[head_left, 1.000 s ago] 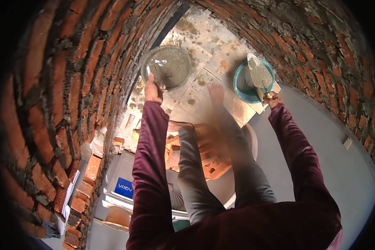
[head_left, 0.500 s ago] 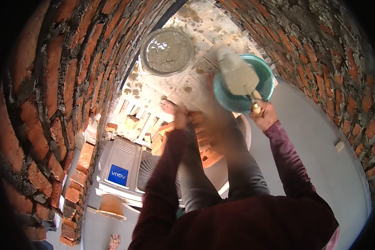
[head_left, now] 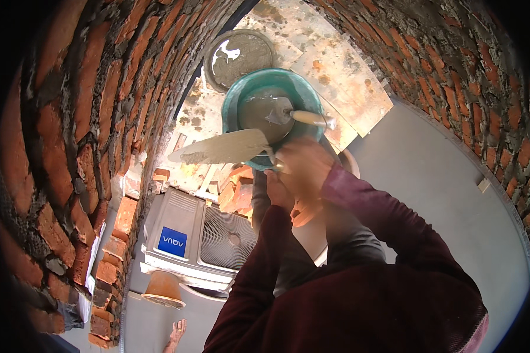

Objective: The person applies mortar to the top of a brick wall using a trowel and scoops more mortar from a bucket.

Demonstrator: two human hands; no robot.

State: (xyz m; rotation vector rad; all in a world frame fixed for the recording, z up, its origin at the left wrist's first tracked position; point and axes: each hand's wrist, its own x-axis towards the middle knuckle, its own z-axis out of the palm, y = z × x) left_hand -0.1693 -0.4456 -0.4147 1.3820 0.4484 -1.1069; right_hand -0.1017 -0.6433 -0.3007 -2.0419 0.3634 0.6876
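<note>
A teal bucket [head_left: 309, 88] with wet grey mortar [head_left: 264, 112] in it stands in front of me. A trowel with a pale wooden handle [head_left: 309, 118] rests in it, its blade partly in the mortar. My right hand [head_left: 307, 165], smeared by motion, is closed on a second trowel at the bucket's near side. That trowel's long mortar-coated blade [head_left: 221, 147] points left across the near rim. My left hand [head_left: 278, 191] is just below the right, close to the bucket's near edge. Its fingers look curled, but what they grip is hidden.
A round pan of wet mortar [head_left: 239, 59] lies beyond the bucket on a stained board [head_left: 341, 76]. Brick walls [head_left: 453, 100] close in on both sides. Loose bricks [head_left: 235, 194] and a fan unit [head_left: 176, 220] lie near-left. Another person's hand [head_left: 175, 335] shows at the lower edge.
The bucket has shifted left and nearer, now overlapping the pan. My right hand has moved left with its trowel, whose blade has swung leftward. My left hand has moved right, beside it.
</note>
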